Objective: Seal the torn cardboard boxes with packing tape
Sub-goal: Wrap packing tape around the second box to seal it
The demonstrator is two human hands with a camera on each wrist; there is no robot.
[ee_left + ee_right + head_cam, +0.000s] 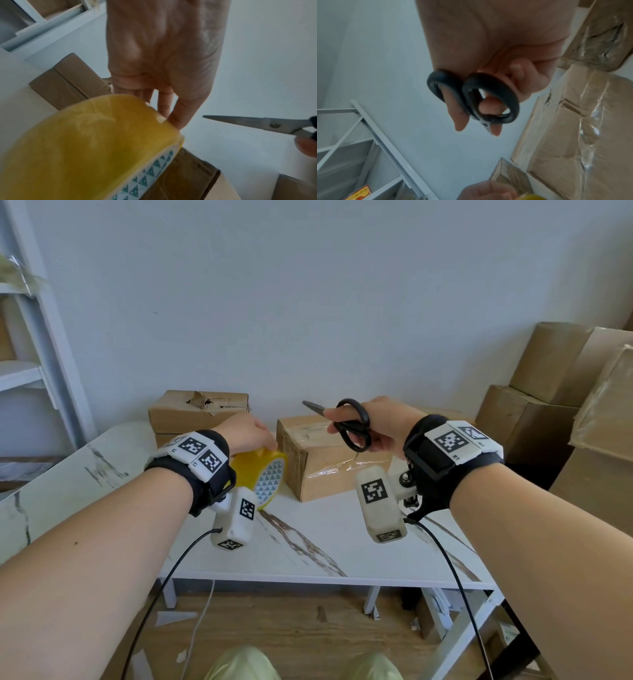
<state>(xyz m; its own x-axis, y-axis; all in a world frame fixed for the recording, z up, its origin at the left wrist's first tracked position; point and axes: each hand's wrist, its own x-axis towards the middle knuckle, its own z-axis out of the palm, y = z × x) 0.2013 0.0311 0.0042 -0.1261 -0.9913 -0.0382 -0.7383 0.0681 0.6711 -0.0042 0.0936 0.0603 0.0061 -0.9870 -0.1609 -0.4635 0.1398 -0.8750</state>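
Note:
My left hand (255,436) grips a yellow roll of packing tape (260,474) from above, just left of the middle cardboard box (329,463). Clear tape shines on this box's top and front. In the left wrist view my fingers (175,116) reach over the roll's far side (89,142). My right hand (342,424) holds black-handled scissors (354,426) above the same box, blades together and pointing left. The handles (474,97) sit round my fingers in the right wrist view. A torn box (198,409) stands behind, at the wall, with a ragged hole in its top.
The white marbled table (308,542) ends at a front edge close to me. Larger cardboard boxes (555,392) are stacked on the right. A white shelf unit (41,354) stands at the left. Wrist-camera cables hang from both arms over the table's front.

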